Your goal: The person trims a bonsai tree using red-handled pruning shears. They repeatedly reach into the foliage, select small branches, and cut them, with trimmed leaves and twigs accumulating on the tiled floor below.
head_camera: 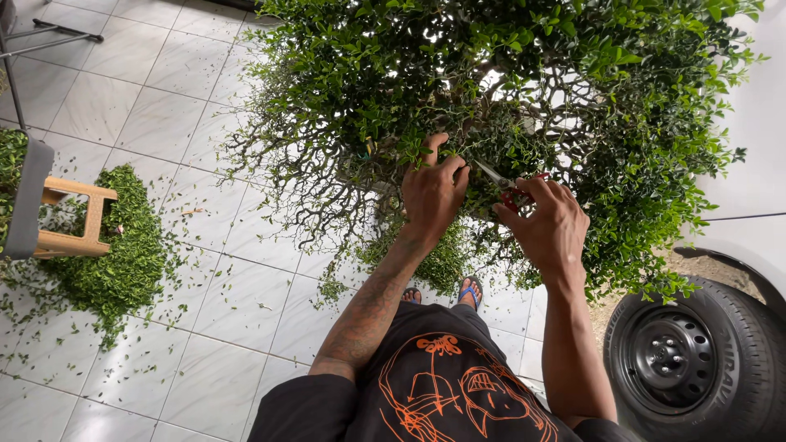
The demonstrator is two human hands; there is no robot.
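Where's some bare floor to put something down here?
Bare tile lies between the clippings pile and the person's left arm. More lies upper left. Under the shrub and by the tyre it is crowded.

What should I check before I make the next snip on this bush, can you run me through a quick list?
1. Scissors held in right hand: ok.
2. Left hand steadying the twigs of the bush: ok.
3. Left fingers apart from the blades: not ok, they sit right beside the tip.
4. Which twig lies between the blades: cannot tell, leaves hide it.
5. Sandalled feet placed on the tiled floor: ok, though cut leaves lie scattered around.
6. Car tyre close at the right: ok, apart from the hands.
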